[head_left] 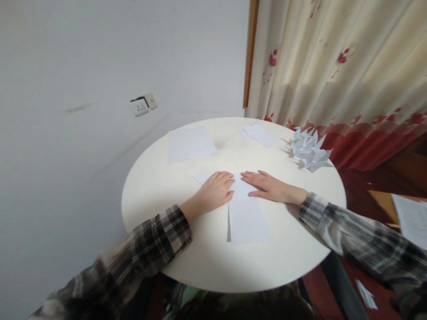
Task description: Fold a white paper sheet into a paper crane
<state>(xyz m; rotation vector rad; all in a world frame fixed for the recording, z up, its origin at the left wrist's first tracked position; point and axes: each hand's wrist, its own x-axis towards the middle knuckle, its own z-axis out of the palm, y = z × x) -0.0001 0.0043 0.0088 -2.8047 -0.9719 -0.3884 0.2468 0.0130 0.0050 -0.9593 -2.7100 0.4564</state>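
A sheet of white paper (248, 220), partly folded, lies on the round white table (200, 262) in front of me. Its left long edge lifts slightly off the surface, and a pointed corner sticks out at the upper left beyond my left hand. My left hand (216, 191) presses on the paper's upper left part, fingers stretched and slightly bent. Across from it, my right hand (267, 186) lies flat with fingers spread on the upper right part. Both hands cover some of the paper, so the folds beneath them are hidden.
Flat white sheets (190, 144) lie at the back left of the table, smaller paper pieces (258, 134) at the back. Folded paper cranes (310, 149) cluster at the right edge. Behind are a wall socket (139, 107) and a curtain (333, 66). Papers (412, 218) sit lower right.
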